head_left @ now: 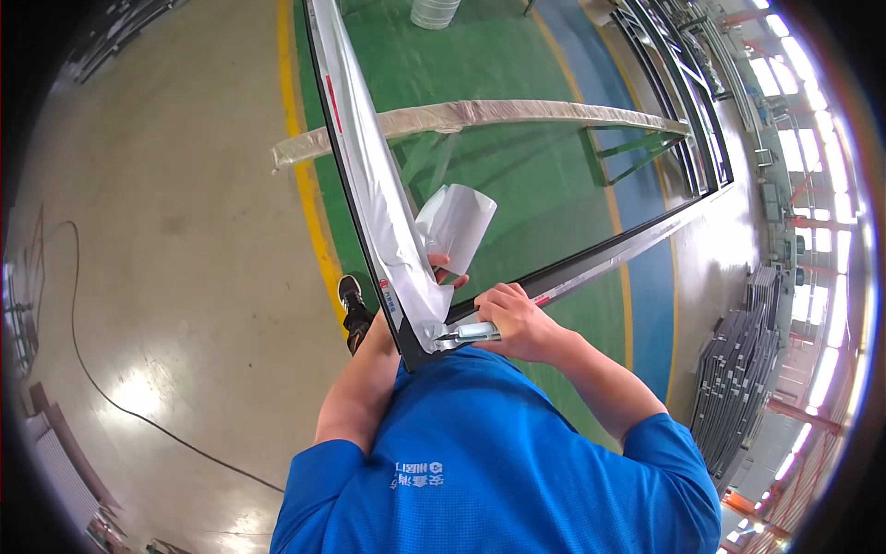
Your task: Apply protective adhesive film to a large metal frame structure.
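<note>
A dark metal frame corner (pixel 417 355) lies close to my body, and a strip of white film (pixel 374 175) covers its long left bar. My left forearm passes beneath that bar. On its inner side, the fingers of my left hand (pixel 441 269) curl at the lower end of a roll of white film (pixel 466 226); the bar and film hide the palm. Beside the corner, my right hand (pixel 513 321) is closed around a pale-handled utility knife (pixel 472 331). Its tip points left and meets the crumpled film end at the corner.
A wrapped crossbeam (pixel 517 113) supports the frame farther out. The frame's other bar (pixel 600 258) runs to the right. Stacked dark profiles (pixel 738 379) stand at right, more frames (pixel 674 83) at far right. A cable (pixel 120 402) lies on the left floor. A white bucket-like container (pixel 434 13) stands at the top.
</note>
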Motion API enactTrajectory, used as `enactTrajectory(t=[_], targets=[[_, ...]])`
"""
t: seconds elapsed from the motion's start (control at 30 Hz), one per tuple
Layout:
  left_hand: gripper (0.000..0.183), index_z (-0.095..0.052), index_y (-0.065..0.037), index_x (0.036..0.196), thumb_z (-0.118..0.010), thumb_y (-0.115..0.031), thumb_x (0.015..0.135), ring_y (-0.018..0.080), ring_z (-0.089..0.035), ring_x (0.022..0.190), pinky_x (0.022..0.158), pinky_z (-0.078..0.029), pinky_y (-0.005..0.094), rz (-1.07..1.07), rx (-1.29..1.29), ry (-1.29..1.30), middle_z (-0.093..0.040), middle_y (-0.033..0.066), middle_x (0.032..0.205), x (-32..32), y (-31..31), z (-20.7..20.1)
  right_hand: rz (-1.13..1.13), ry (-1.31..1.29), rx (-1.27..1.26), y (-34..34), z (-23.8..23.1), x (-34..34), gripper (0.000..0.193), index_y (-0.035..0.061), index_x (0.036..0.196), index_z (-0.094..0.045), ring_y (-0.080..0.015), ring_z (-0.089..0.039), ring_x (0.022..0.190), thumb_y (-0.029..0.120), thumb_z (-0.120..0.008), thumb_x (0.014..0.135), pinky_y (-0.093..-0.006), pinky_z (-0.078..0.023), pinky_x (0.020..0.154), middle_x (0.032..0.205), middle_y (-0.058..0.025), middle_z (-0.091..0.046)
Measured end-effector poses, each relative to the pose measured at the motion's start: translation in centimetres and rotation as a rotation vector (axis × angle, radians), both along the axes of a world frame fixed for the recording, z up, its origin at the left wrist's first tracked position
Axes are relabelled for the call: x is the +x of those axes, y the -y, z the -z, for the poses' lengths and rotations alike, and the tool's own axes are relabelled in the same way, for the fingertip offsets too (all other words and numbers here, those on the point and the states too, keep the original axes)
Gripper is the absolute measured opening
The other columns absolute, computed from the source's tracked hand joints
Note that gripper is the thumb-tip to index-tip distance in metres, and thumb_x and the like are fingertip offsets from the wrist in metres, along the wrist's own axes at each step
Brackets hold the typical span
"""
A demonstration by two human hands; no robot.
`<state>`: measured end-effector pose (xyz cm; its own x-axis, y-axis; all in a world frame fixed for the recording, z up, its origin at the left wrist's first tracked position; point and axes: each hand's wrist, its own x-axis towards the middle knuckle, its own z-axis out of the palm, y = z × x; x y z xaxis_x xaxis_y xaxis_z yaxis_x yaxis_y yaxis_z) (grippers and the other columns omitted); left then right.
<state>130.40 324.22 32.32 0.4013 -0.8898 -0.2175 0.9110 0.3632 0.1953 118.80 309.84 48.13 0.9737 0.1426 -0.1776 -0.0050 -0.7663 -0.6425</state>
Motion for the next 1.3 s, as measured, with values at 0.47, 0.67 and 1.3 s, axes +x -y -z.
enactTrajectory(t=[0.47, 0.67, 1.3], targets=[[0.035, -0.056, -0.003, 0.123, -0.063, -0.016, 0.091, 0.0391, -0.062, 0.107, 0.089, -0.054, 0.0524, 0.05, 0.204, -0.181, -0.062, 0.0195, 0.111, -1.5, -6.1, 3.2, -0.003, -0.148, -0.009, 0.0, 0.9, 0.2, 0.033, 0.0045, 0.089, -0.059, -0.0276, -0.052, 0.102, 0.025, -0.078, 0.072, -0.039, -0.038, 0.096, 0.101, -0.0089, -0.057], [0.041, -0.059, -0.001, 0.12, -0.049, -0.032, 0.095, 0.0373, -0.063, 0.105, 0.087, -0.054, 0.0513, -0.062, 0.345, 0.07, -0.066, 0.0188, 0.109, -2.0, -8.5, 5.3, -0.032, -0.092, -0.043, 0.3, 1.8, 0.1, 0.035, 0.0056, 0.092, -0.059, -0.0282, -0.052, 0.097, 0.025, -0.078, 0.071, -0.0396, -0.04, 0.089, 0.096, -0.0079, -0.056], [0.044, -0.057, -0.008, 0.102, -0.06, -0.051, 0.09, 0.0054, -0.034, 0.05, 0.045, -0.028, 0.023, 0.155, 0.895, 0.287, -0.04, -0.0056, 0.071, -0.4, -9.5, -0.6, 0.025, -0.16, -0.068, -0.5, 6.7, -0.1, 0.043, 0.004, 0.097, -0.061, -0.0328, -0.053, 0.104, 0.034, -0.075, 0.071, -0.0427, -0.039, 0.095, 0.102, -0.0134, -0.06]])
